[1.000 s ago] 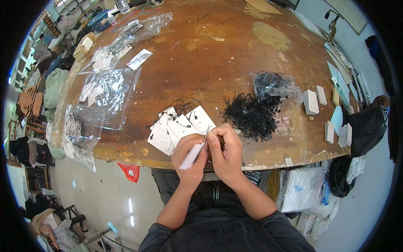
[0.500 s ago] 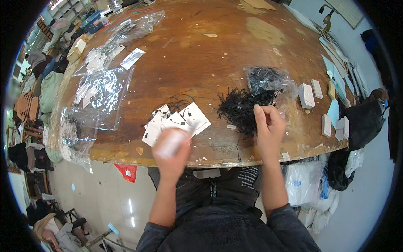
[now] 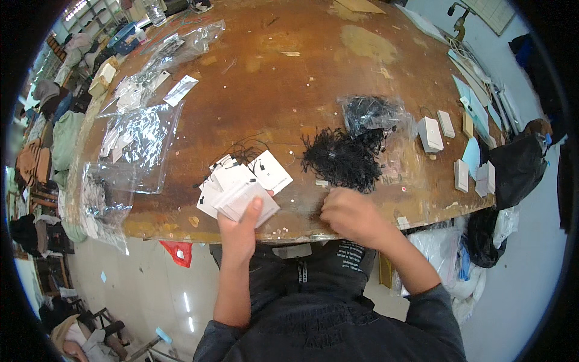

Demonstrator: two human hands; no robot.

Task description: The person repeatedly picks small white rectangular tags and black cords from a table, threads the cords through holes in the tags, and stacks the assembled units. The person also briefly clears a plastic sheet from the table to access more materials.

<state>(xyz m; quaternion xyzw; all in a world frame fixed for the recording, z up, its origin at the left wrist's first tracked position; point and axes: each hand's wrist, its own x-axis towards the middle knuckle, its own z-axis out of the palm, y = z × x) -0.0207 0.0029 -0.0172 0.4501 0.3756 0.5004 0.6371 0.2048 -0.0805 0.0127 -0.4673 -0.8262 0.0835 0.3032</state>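
Note:
A stack of white hang tags [image 3: 241, 203] is held in my left hand [image 3: 240, 232], the thumb pressed on top. Directly beyond it, more white hang tags [image 3: 272, 174] lie fanned out on the table, with black strings [image 3: 244, 152] trailing from them. My right hand [image 3: 351, 215] is closed, its fingers curled, over the table near its front edge; whatever is between the fingertips is hidden. Just beyond the right hand sits a tangled bundle of black tag strings [image 3: 338, 160].
Behind the string bundle is a clear bag of black strings [image 3: 375, 114]. Small white boxes [image 3: 430, 134] stand at the right. Clear plastic bags [image 3: 142, 145] with white tags lie on the left of the wooden table [image 3: 271, 78]. Beneath its right edge are plastic-wrapped packages [image 3: 431, 256].
My right hand has moved from the string bundle down and left toward the table's front edge. My left hand has turned, and its stack of tags now shows flat over the fanned ones.

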